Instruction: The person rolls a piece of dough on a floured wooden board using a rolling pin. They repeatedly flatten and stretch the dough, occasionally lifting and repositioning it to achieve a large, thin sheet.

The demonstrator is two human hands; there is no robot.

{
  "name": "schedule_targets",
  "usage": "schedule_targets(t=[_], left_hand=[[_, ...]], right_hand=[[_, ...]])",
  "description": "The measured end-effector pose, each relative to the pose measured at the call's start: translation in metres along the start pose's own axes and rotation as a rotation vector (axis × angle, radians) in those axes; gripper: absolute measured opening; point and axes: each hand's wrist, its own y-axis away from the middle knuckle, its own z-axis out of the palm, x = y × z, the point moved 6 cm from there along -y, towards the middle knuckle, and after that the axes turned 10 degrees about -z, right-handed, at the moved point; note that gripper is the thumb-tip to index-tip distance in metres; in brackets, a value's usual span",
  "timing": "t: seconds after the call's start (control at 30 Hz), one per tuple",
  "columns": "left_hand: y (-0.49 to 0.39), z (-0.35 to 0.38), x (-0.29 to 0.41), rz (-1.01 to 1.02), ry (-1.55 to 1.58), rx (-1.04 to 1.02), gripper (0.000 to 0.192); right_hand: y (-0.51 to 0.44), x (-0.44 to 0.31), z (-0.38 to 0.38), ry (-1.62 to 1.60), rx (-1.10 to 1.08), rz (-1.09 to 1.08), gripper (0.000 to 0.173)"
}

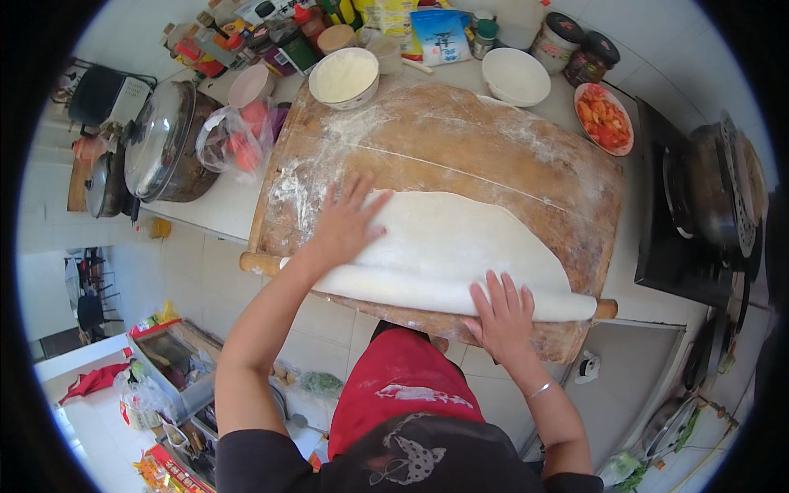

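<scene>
A broad sheet of white dough (pixel 456 237) lies on a floured wooden board (pixel 431 135). Its near edge is wrapped around a long wooden rolling pin (pixel 260 264), whose bare ends stick out at both sides. My left hand (pixel 351 222) is spread with fingers apart over the dough's left edge and the board beside it. My right hand (pixel 504 317) rests on the dough-covered pin near its right part, palm down, fingers slightly apart. Neither hand is closed around anything.
Behind the board stand a bowl of flour (pixel 344 77), an empty white bowl (pixel 516 75) and a bowl of chopped tomatoes (pixel 603 119). A large lidded pot (pixel 169 145) and a plastic bag (pixel 237 142) stand left. A black stove (pixel 669 246) with a pot (pixel 709 179) is at right.
</scene>
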Motion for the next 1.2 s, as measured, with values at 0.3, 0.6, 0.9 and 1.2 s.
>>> schedule_targets(t=[0.3, 0.6, 0.9, 1.2], left_hand=[[0.013, -0.023, 0.072, 0.026, 0.176, 0.201, 0.054], [-0.035, -0.024, 0.058, -0.046, 0.115, 0.454, 0.052], [0.026, -0.018, 0.072, -0.063, 0.141, 0.260, 0.060], [-0.017, -0.070, 0.107, -0.082, 0.199, 0.510, 0.055]], right_hand=[[-0.050, 0.050, -0.018, 0.023, 0.060, 0.260, 0.065], [-0.069, 0.144, 0.022, 0.052, 0.201, 0.313, 0.047], [-0.029, 0.082, -0.022, 0.069, 0.402, 0.166, 0.049], [-0.080, 0.097, -0.056, 0.063, 0.327, 0.244, 0.046]])
